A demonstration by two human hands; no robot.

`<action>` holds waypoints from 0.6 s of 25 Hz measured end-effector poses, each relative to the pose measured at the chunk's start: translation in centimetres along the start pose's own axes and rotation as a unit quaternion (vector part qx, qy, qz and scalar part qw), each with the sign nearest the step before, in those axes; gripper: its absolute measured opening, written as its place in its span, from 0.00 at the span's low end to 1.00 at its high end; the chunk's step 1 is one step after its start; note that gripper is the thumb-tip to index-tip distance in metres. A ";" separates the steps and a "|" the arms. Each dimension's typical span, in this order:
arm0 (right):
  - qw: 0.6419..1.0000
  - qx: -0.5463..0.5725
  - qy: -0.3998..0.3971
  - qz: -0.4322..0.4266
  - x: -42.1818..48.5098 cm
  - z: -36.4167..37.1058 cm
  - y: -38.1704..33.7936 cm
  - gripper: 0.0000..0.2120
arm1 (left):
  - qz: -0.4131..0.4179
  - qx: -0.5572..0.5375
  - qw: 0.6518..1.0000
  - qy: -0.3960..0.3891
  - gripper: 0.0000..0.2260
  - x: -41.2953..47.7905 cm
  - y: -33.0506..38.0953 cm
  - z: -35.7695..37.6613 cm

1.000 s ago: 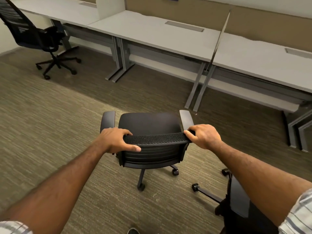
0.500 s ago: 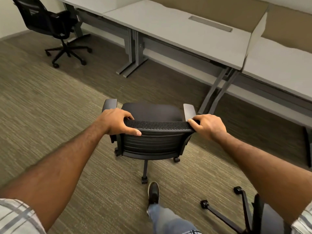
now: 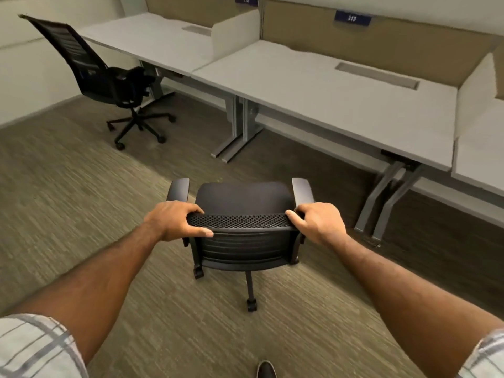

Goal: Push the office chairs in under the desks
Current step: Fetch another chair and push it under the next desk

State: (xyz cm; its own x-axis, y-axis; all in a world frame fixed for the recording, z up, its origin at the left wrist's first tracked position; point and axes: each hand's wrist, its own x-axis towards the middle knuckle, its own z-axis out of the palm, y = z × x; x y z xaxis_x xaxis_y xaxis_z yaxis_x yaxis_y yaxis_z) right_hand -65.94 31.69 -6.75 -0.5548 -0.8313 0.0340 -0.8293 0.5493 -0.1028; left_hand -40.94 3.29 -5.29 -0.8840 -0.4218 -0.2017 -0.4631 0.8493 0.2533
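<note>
Under both hands [image 3: 245, 222], the chair [image 3: 242, 241] hides its own base

My forearms are bare below short sleeves [image 3: 35, 347] of pale cloth checked with grey stripes. My hands wear no gloves. A dark shoe [image 3: 266, 370] with a lighter rim shows at the bottom edge.

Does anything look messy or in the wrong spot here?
Yes: the far chair stands out on the carpet, angled away from its desk instead of tucked under. The near chair, gripped by the left hand and right hand, is not under the middle desk yet either.
</note>
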 end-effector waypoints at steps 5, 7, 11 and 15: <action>0.999 0.021 0.005 0.024 9.7 -0.1 -1.2 0.32 | 0.032 -0.010 0.999 -0.002 0.47 8.6 -6.0 -3.8; 0.999 0.016 0.013 0.044 13.8 0.2 -2.2 0.33 | 0.046 -0.005 0.999 -0.011 0.47 12.6 -9.1 -6.0; 0.996 0.013 0.034 0.087 20.3 1.6 -5.5 0.30 | 0.093 0.011 0.995 -0.018 0.46 19.5 -15.5 -8.7; 0.991 0.012 0.052 0.122 27.0 2.5 -9.8 0.26 | 0.094 0.013 0.994 -0.048 0.47 25.6 -22.0 -12.0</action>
State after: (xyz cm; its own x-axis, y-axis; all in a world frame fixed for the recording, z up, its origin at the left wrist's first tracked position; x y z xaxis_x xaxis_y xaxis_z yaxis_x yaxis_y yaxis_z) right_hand -72.63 3.63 -7.26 -0.7432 -0.6603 0.1076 -0.6688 0.7293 -0.1440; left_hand -54.18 -30.02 -4.65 -0.9439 -0.2243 -0.2422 -0.2876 0.9189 0.2699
